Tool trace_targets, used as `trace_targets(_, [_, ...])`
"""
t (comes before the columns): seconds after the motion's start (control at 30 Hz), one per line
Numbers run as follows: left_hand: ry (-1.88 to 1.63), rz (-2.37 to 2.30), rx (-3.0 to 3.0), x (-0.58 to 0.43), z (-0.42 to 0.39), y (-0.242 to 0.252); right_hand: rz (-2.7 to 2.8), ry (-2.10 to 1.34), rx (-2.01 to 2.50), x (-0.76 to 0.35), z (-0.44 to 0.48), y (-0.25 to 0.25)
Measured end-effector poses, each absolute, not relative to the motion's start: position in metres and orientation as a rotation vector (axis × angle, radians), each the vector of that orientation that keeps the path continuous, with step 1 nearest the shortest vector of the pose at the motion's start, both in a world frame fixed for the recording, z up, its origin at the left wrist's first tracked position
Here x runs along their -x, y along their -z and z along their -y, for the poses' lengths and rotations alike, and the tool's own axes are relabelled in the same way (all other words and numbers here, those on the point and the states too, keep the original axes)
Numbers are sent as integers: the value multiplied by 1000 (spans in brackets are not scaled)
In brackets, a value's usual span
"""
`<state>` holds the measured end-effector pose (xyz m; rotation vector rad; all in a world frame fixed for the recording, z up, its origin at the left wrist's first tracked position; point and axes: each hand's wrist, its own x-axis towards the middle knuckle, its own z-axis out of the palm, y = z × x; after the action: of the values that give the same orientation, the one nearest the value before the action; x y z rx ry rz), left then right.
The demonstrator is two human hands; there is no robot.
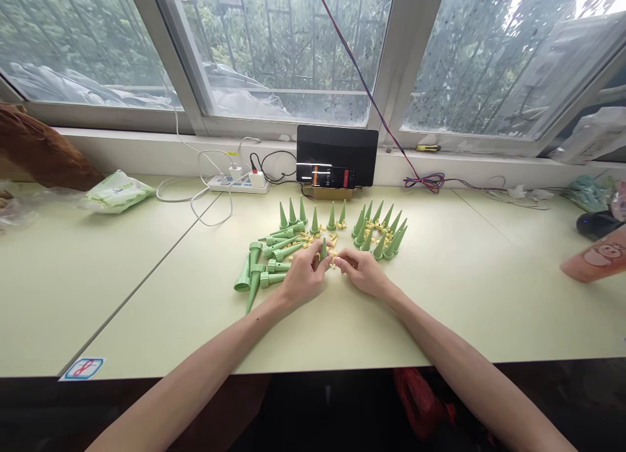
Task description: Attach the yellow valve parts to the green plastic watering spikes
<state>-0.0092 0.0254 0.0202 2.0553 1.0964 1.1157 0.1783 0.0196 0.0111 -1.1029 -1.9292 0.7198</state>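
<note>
My left hand [307,272] is closed around a green plastic spike [323,248], which points upward. Close beside it, my right hand [362,271] has its thumb and fingers pinched at a small yellow piece [334,255]; the fingertips partly hide it. More yellow pieces [313,241] lie loose behind my left hand. Several green spikes [284,251] lie on their sides at the left, and others [315,221] stand upright behind the hands. At the right, a group of upright green spikes [390,251] surrounds further yellow pieces [375,225].
A tablet [337,149] leans by the window with a phone [333,177] in front. Left of it lie a power strip [238,184], white cables and a green packet [119,192]. Red and blue wires [425,181] are bundled at the back right. A pink cup [596,255] is far right.
</note>
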Motion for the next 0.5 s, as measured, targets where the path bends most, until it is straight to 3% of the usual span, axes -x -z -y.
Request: trace_targets(0.5, [-1114, -1110, -2059, 8, -24, -20, 1920, -747, 1077, -177, -19, -12])
